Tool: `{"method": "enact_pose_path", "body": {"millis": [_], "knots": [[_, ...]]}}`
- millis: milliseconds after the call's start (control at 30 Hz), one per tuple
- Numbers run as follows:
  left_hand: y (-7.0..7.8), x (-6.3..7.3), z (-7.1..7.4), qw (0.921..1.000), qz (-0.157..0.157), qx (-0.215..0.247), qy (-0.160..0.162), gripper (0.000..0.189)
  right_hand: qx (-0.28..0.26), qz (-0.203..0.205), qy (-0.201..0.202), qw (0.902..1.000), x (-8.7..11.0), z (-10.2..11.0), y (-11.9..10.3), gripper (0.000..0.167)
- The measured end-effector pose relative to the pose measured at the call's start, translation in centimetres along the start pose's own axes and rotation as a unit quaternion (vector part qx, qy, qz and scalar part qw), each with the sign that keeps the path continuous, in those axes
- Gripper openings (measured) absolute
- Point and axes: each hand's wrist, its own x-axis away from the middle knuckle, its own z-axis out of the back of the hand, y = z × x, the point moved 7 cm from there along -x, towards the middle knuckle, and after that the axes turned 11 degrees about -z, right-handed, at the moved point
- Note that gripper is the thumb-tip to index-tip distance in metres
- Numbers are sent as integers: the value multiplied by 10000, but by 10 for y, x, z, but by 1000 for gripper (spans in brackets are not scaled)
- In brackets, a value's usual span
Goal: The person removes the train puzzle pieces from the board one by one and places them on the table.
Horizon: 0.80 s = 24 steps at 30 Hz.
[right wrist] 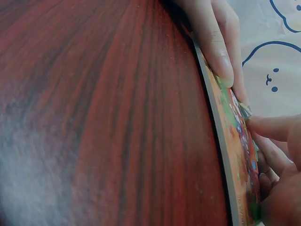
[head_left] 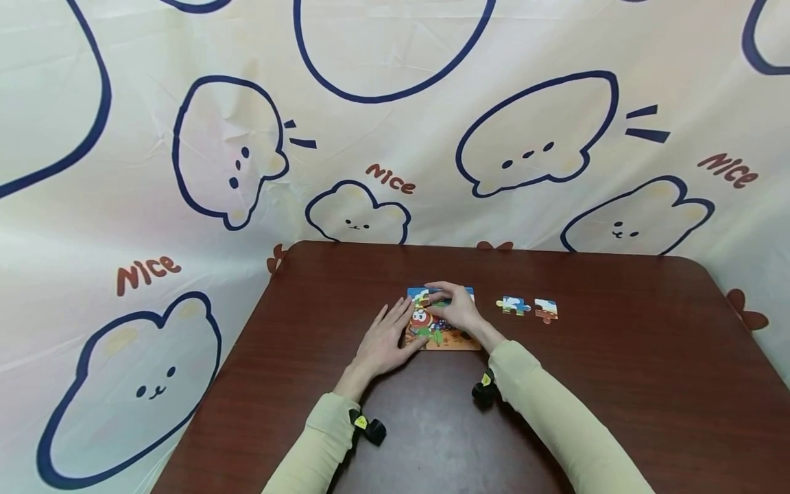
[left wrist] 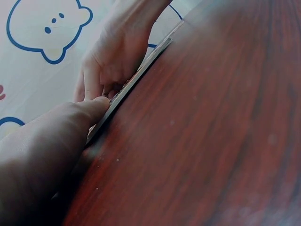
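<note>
A jigsaw puzzle [head_left: 455, 342] with a bright cartoon picture lies flat on the dark wooden table. My left hand [head_left: 382, 343] rests along its left side, fingers extended, with the thumb over the near edge. Above the puzzle's upper part, my right hand [head_left: 459, 310] pinches a small puzzle piece [right wrist: 245, 111] between thumb and fingers, down at the puzzle's surface. The fingers partly cover that piece, so I cannot tell whether it sits flush. In the left wrist view the left thumb [left wrist: 99, 107] presses on the board's edge.
Two loose puzzle pieces, one blue and green [head_left: 513, 306] and one blue, white and brown [head_left: 546, 310], lie to the right of the puzzle. A pale curtain [head_left: 370, 144] with cartoon outlines hangs behind the table [head_left: 617, 384].
</note>
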Motion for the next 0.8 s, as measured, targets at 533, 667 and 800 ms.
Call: {"method": "enact_pose_path", "body": {"millis": [533, 667, 800], "knots": [[0, 0, 0, 10000, 52, 22, 11, 90, 76, 176, 696, 9974, 3, -3, -1, 42], [0, 0, 0, 10000, 50, 3, 29, 91, -296, 284, 771, 9962, 3, 2, -1, 41], [0, 0, 0, 10000, 51, -7, 7, 91, -691, 297, 790, 9940, 5, 11, -1, 44]]}}
